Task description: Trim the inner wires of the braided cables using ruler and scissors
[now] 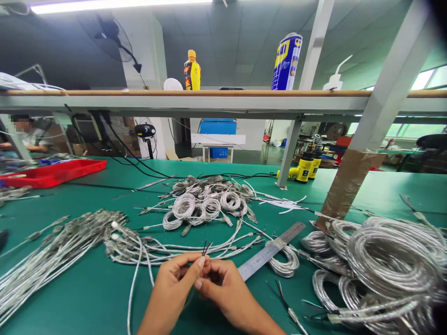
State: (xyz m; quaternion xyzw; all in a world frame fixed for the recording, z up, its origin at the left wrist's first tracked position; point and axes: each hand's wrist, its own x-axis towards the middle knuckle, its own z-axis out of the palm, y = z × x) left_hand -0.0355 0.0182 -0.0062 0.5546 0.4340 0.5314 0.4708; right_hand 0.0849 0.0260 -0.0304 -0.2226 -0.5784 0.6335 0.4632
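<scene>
My left hand (178,277) and my right hand (223,281) meet at the front middle of the table, fingertips touching. Between them they pinch thin stripped cable wires (206,249), whose dark and red ends poke up above the fingertips. My hands hide the rest of that cable. Just beyond lies a loose bunch of clear-jacketed cables (164,251) with bare coloured wire ends to the right. A steel ruler (270,250) slants away beside my right hand, its upper part resting by a small coiled cable (284,261).
Coiled USB cables (209,200) are heaped at centre, with larger coils (387,260) at right. Straight cables (70,246) lie at left near a red tray (59,172). Above runs a shelf (209,101) on a post (363,139); yellow bottle-shaped items (307,168) stand behind.
</scene>
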